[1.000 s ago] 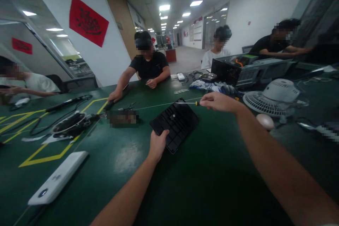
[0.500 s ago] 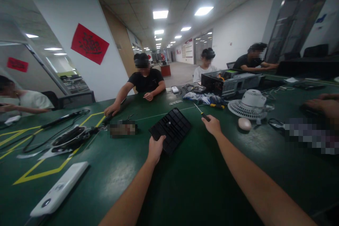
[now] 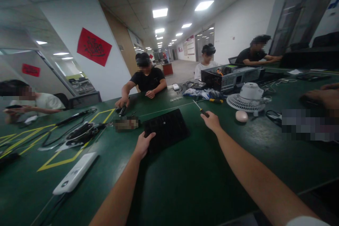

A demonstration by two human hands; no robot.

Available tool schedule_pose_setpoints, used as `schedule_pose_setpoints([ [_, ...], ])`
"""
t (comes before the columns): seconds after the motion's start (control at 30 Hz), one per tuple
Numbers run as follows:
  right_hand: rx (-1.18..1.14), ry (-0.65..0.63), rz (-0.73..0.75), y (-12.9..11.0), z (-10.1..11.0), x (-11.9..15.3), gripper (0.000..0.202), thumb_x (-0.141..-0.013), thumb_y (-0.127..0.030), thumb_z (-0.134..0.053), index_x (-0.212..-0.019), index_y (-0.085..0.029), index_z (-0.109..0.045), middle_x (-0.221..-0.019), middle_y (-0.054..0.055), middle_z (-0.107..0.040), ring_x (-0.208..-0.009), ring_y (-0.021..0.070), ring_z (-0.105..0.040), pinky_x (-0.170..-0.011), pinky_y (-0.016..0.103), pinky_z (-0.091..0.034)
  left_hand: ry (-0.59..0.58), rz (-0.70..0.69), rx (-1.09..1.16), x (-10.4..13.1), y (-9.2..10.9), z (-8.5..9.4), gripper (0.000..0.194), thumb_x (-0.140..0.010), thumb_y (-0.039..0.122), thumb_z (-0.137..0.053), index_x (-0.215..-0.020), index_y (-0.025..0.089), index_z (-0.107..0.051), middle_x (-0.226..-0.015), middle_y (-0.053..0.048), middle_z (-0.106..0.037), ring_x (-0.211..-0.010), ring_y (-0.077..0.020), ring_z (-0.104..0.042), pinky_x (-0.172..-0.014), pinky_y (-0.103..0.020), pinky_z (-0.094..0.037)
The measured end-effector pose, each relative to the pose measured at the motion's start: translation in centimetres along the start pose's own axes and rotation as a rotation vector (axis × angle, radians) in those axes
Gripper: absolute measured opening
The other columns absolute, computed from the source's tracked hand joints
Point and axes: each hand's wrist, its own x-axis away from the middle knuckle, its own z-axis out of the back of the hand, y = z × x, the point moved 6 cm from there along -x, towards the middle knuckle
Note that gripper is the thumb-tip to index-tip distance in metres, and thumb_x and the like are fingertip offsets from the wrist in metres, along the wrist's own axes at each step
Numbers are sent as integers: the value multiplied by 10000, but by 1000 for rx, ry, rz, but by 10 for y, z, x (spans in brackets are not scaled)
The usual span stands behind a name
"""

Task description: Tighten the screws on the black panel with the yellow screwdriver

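Note:
A black, flat plastic panel (image 3: 167,129) is gripped at its left edge by my left hand (image 3: 144,143), thumb on top. A small light dot, perhaps a screw, shows near the panel's middle; its ribbed face is dark. To the right, my right hand (image 3: 211,120) is closed round the handle of a screwdriver (image 3: 203,112), whose metal shaft points up and to the left. The screwdriver tip is apart from the panel. Beyond it, another screwdriver with a yellow and black handle (image 3: 215,101) lies on the green table (image 3: 185,180).
To the right stand a white fan part (image 3: 247,97) and a pale pink mouse (image 3: 241,116). An opened computer case (image 3: 230,77) is behind them. A white power strip (image 3: 76,173) and cables lie left. Across the table, a person's hand (image 3: 123,101) holds a dark tool.
The panel has turned to lie flatter and more level, with my left hand shifted slightly left. My right hand still holds the screwdriver. The co-worker's hand opposite has moved with its tool.

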Motion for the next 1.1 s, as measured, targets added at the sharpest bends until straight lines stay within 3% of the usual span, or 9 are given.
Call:
schedule_pose_setpoints([
  [0.1,3,-3,-9,-1,1,0,241,-978,-421,-648,-1013,-203,-744,-930,85,-783,-933,269,-713,-802,359,-494,42,-86,-32,4,0,4,564,-587,366,-1013,-1051,155,-773,-1046,-99,-837,-954,-265,-794,-989,-439,-621],
  [0.23,7,-2,-6,0,2,1,225,-967,-422,-654,-980,-218,-746,-914,81,-782,-934,273,-713,-797,360,-496,22,-97,-29,3,-3,2,590,-603,415,-1014,-1078,159,-775,-1072,-106,-838,-978,-274,-789,-1024,-462,-606],
  [0.77,40,26,5,4,4,-3,235,-949,-433,-675,-966,-216,-764,-947,76,-785,-917,253,-694,-805,343,-479,32,-98,-62,4,-1,-1,534,-639,379,-972,-1078,162,-760,-1074,-105,-826,-1023,-287,-786,-1083,-507,-582],
  [1.1,59,25,-12,3,7,-1,292,-951,-428,-670,-1069,-180,-767,-1027,99,-784,-956,255,-679,-831,356,-468,36,-100,-70,5,-1,-4,509,-643,361,-951,-1071,168,-753,-1055,-100,-821,-1024,-293,-785,-1076,-511,-586],
])
